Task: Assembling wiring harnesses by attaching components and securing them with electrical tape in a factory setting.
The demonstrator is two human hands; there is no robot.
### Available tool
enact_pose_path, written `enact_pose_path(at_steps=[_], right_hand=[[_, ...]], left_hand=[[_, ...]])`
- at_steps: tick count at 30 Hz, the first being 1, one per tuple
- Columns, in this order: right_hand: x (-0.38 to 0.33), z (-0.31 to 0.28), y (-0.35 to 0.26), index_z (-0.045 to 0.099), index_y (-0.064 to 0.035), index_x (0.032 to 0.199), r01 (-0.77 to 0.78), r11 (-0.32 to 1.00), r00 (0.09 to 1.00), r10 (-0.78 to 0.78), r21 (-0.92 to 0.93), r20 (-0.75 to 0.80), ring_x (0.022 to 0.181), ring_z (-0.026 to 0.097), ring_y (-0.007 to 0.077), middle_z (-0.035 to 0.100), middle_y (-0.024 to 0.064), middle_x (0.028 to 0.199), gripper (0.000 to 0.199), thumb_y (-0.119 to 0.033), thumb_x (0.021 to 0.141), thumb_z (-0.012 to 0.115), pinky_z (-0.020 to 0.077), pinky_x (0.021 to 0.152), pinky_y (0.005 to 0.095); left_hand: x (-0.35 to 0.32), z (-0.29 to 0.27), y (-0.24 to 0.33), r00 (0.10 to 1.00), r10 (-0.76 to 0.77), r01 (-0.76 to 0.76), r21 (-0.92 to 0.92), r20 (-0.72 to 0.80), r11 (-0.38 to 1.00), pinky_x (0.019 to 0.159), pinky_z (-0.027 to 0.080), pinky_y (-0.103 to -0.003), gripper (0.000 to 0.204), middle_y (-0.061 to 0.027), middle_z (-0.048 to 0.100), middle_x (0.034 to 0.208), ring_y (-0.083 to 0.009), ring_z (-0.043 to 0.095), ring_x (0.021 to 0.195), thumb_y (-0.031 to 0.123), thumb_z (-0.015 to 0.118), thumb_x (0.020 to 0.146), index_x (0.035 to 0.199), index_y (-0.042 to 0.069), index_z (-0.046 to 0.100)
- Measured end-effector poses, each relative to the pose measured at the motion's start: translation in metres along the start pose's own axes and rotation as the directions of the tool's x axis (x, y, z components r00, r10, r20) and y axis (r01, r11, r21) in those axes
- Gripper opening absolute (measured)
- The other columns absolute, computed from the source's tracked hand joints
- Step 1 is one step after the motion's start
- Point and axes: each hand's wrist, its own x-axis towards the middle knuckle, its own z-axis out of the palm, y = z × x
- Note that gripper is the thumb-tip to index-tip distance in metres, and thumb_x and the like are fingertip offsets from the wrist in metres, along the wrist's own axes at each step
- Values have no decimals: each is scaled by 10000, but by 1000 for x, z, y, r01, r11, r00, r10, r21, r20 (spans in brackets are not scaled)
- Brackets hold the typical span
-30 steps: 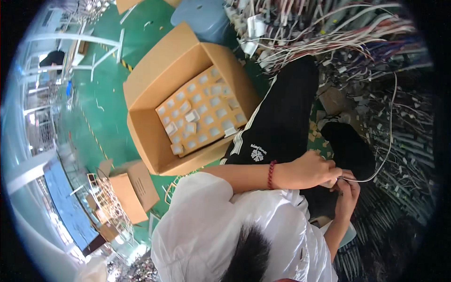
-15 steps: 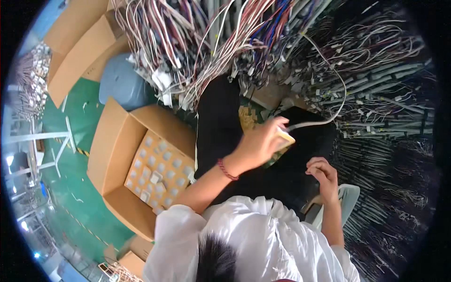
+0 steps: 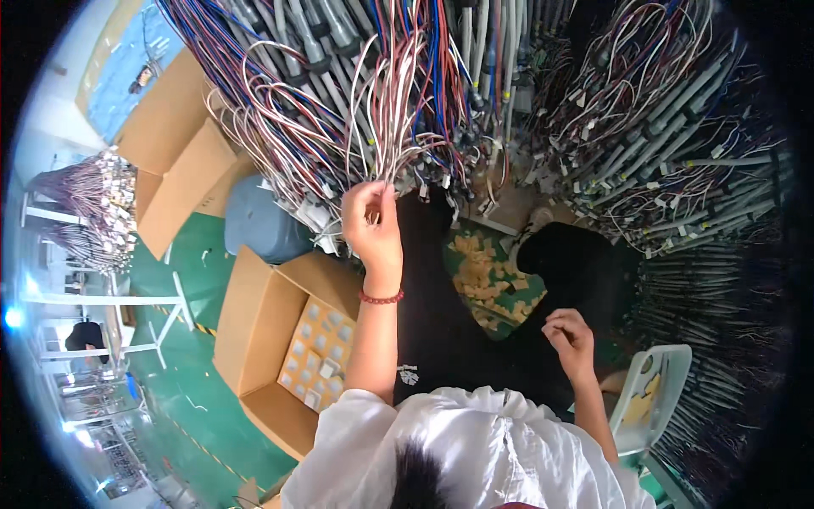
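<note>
My left hand (image 3: 373,233), with a red bracelet on its wrist, reaches up to the hanging wires (image 3: 397,110) in front of me. Its thumb and fingertips pinch at the lower ends of white and red-brown strands; how many are between them I cannot make out. Above my lap on the right, my right hand (image 3: 570,343) is loosely closed, its fingers curled inward. Whatever it may hold is hidden. Thick grey cables (image 3: 318,51) with dark sleeves run above the thin wires. Small white connectors (image 3: 318,216) hang left of my left hand.
An open cardboard box (image 3: 254,331) at left holds yellow trays with white pieces. A blue-grey stool (image 3: 264,222) stands behind it. Yellow scraps (image 3: 487,276) litter the green floor (image 3: 199,386). A pale plastic chair (image 3: 657,394) and more cable bundles (image 3: 695,297) stand at right.
My left hand has moved from above my lap up and left to the wires. The white and yellow piece on a pale cable has left it. My right hand stays curled; the view has shifted.
</note>
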Motion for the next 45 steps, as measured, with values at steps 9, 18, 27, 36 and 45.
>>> enact_pose_path(at_steps=[9, 18, 27, 36, 45], right_hand=[[16, -13, 18, 642, -79, 869, 127, 581, 783, -556, -804, -278, 839, 472, 296, 483, 109, 925, 184, -43, 700, 707, 418, 724, 400], [17, -22, 25, 667, -84, 847, 55, 485, 683, -656, -873, -321, 798, 468, 280, 482, 99, 885, 175, -25, 690, 713, 404, 680, 393], [12, -16, 29, 636, -94, 861, 76, 521, 719, -619, -850, -315, 836, 490, 276, 513, 78, 859, 205, -38, 681, 717, 402, 725, 403], [3, -14, 14, 645, -105, 922, -3, 495, 784, -538, -869, -309, 902, 482, 291, 505, 94, 926, 241, -109, 687, 696, 377, 809, 433], [27, 33, -70, 626, -26, 1099, 348, 912, 912, -383, -215, -147, 972, 536, 271, 575, 136, 1060, 290, -146, 835, 622, 397, 902, 364]], left_hand=[[17, 42, -5, 917, 363, -397, 472, 166, 788, 526, 453, -348, 226, -45, 557, 750, -243, 560, 577, 135, 727, 770, 991, 158, 688], [13, 53, 5, 943, 245, -322, 437, 224, 840, 520, 465, -330, 258, -34, 562, 775, -221, 584, 619, 129, 705, 794, 1046, 156, 660], [-12, 22, -1, 832, 254, -460, 358, 493, 812, 815, 411, -395, 131, -79, 574, 917, -282, 523, 972, 168, 635, 853, 848, 47, 584], [-41, -84, -7, 839, -303, 203, 255, 453, 945, 527, 378, -239, 217, -22, 534, 686, -92, 459, 573, 149, 434, 986, 1058, 32, 602], [-69, -65, 94, 581, -253, 259, 119, 774, 958, 560, 447, -335, 209, -129, 572, 709, -252, 603, 634, 180, 446, 980, 1027, 26, 580]])
